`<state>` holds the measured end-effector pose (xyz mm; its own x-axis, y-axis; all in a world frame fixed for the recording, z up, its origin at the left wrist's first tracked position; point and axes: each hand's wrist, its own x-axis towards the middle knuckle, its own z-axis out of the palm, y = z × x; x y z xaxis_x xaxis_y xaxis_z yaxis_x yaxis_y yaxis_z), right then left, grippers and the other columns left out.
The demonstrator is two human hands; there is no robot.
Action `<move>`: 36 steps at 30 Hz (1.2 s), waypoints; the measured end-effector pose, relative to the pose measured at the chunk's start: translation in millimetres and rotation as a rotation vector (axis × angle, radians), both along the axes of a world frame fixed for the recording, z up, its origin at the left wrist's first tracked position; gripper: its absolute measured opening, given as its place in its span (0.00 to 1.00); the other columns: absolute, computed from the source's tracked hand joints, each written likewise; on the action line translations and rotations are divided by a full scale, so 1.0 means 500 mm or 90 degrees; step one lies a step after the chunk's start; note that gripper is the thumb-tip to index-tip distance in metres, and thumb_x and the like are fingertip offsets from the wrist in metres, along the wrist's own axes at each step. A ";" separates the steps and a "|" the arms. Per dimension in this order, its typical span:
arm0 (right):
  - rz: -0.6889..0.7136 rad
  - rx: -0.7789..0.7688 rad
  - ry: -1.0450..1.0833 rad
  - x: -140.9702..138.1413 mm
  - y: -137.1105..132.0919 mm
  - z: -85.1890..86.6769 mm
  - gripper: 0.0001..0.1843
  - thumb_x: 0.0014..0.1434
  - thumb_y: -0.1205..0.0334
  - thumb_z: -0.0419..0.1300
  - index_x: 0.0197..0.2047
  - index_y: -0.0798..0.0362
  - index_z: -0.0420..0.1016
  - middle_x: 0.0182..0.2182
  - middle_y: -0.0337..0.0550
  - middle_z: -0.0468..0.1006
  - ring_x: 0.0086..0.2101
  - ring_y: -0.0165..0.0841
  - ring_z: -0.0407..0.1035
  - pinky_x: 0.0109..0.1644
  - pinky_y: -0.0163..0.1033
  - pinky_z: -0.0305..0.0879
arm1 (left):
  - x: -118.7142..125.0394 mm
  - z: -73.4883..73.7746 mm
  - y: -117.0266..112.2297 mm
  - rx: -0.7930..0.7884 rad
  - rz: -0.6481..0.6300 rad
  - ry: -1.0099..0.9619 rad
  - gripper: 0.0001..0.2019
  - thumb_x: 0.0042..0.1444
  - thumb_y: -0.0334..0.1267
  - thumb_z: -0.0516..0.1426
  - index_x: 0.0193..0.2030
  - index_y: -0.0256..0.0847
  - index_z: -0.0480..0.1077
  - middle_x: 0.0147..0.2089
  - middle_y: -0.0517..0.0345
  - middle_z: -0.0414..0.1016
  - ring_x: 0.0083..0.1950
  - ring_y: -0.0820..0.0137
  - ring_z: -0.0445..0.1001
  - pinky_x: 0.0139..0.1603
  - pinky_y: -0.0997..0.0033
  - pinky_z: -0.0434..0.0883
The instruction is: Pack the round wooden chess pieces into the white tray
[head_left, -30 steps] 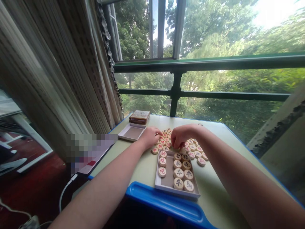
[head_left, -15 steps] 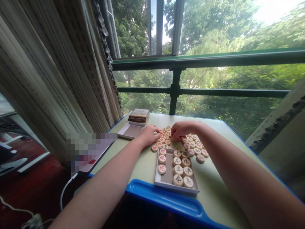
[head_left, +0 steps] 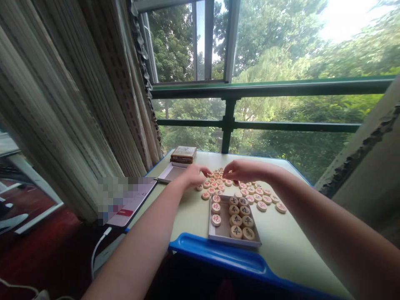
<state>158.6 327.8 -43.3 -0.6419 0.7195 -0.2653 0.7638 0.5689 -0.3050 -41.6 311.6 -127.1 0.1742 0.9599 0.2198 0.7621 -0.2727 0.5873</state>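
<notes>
Round wooden Chinese chess pieces (head_left: 217, 182) with red and black characters lie spread in the middle of the table. My left hand (head_left: 196, 175) reaches over their left edge, fingers stretched out and slightly bent, nothing visible in them. From the right, my right hand (head_left: 239, 170) hangs over the middle of the group with its fingers pointing down and apart; no piece shows in it. Nearer to me, a shallow box tray (head_left: 225, 227) holds red-marked pieces (head_left: 216, 208) in a left column and black-marked pieces (head_left: 236, 221) in two right columns.
A box lid (head_left: 170, 171) lies at the back left, beside stacked small boxes (head_left: 183, 154). A tablet-like device (head_left: 137, 202) with a white cable (head_left: 96, 246) sits at the left edge. The blue table rim (head_left: 218, 252) has a groove. Behind are a railing (head_left: 229, 114) and curtain (head_left: 78, 104).
My right hand has lifted slightly off the pieces, and its fingers look more spread. My left hand stays over the left edge. The view has shifted a little, showing more pieces at the right.
</notes>
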 end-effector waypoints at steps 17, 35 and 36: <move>-0.202 0.253 0.230 0.107 -0.018 -0.152 0.15 0.55 0.57 0.52 0.40 0.53 0.76 0.28 0.44 0.76 0.29 0.32 0.66 0.33 0.35 0.58 | 0.018 0.006 -0.022 -0.017 -0.113 0.094 0.10 0.44 0.33 0.56 0.32 0.40 0.78 0.38 0.54 0.77 0.37 0.67 0.74 0.38 0.72 0.69; -0.172 0.343 0.136 0.104 -0.013 -0.161 0.14 0.59 0.56 0.50 0.36 0.49 0.77 0.34 0.43 0.79 0.32 0.32 0.69 0.32 0.33 0.57 | -0.010 0.041 -0.046 -0.173 -0.202 0.153 0.13 0.42 0.42 0.61 0.36 0.41 0.75 0.42 0.59 0.75 0.43 0.66 0.71 0.40 0.74 0.64; -0.177 0.335 0.133 0.103 -0.014 -0.159 0.14 0.58 0.56 0.51 0.38 0.48 0.77 0.35 0.42 0.79 0.32 0.32 0.70 0.32 0.33 0.57 | -0.010 0.041 -0.045 -0.179 -0.200 0.157 0.13 0.41 0.43 0.61 0.35 0.41 0.74 0.41 0.58 0.75 0.42 0.66 0.71 0.40 0.74 0.64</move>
<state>210.2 320.8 -123.0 -0.4126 0.8668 0.2802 0.8589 0.4727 -0.1974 -46.5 288.9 -106.8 0.4793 0.8687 -0.1253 0.7943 -0.3685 0.4831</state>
